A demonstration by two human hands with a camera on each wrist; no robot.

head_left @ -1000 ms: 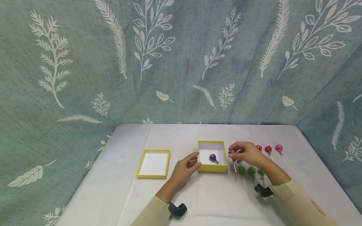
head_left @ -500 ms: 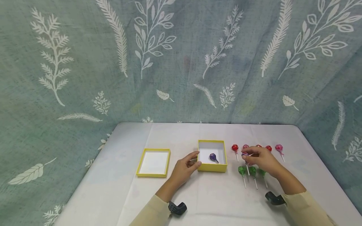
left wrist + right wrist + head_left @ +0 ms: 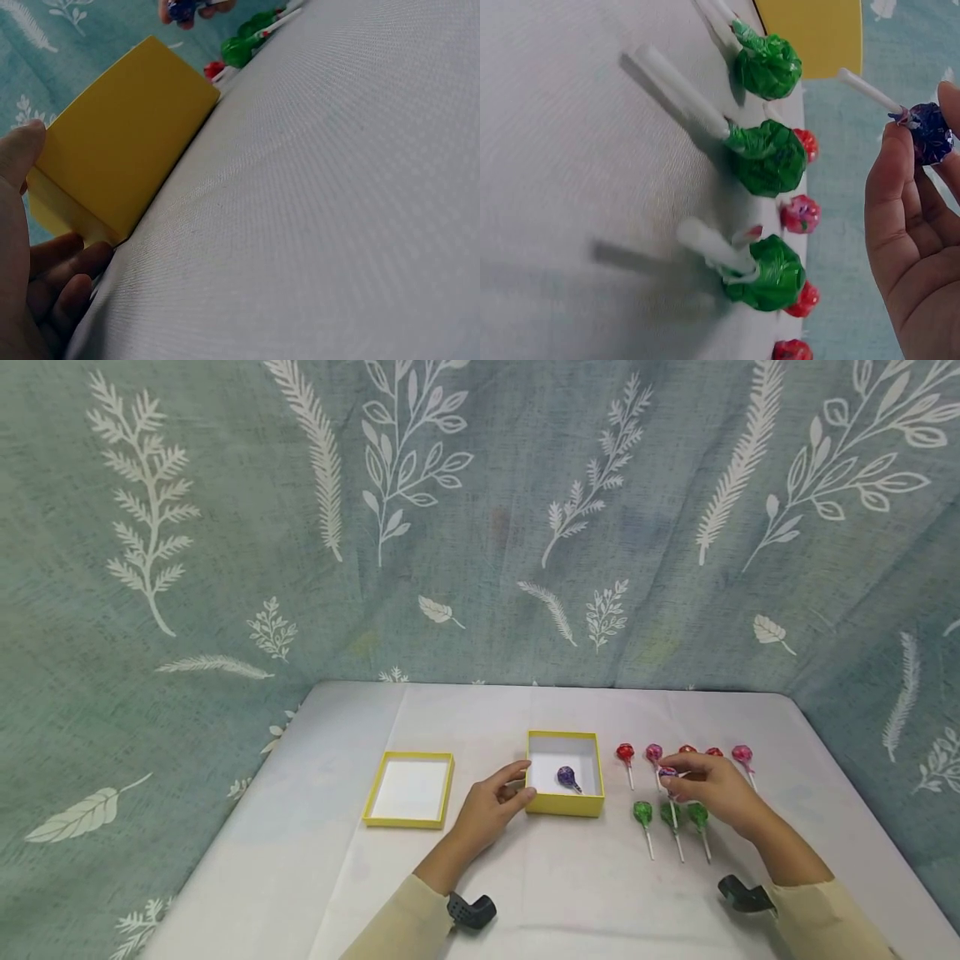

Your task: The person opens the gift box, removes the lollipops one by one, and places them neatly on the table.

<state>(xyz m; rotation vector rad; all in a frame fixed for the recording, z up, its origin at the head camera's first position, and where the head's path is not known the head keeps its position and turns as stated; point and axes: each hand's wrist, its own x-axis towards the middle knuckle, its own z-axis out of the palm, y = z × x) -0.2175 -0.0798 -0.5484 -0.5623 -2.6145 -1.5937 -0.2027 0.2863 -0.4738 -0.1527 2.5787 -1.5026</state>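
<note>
In the head view my right hand [image 3: 716, 793] pinches a purple-wrapped lollipop [image 3: 930, 133] by its candy head between thumb and fingers, its white stick sticking out. It is held above the lollipops on the right of the table. My left hand [image 3: 487, 810] grips the near left corner of an open yellow box [image 3: 564, 806], thumb at the rim and fingers along the left wall. Inside the box, on its white floor, lies another purple lollipop [image 3: 567, 778]. The left wrist view shows the thumb and curled fingers against the yellow wall [image 3: 127, 127].
Three green lollipops [image 3: 642, 812] lie in a front row, right of the box. Behind them runs a row of red [image 3: 625, 752] and pink lollipops [image 3: 742, 753]. A shallow yellow-rimmed lid [image 3: 409, 789] lies to the left. A leaf-patterned cloth [image 3: 480, 527] hangs behind the white table.
My right hand has carried the purple lollipop rightward, away from the box's right side to above the rows, uncovering red, pink and green lollipops. The left hand stays at the box.
</note>
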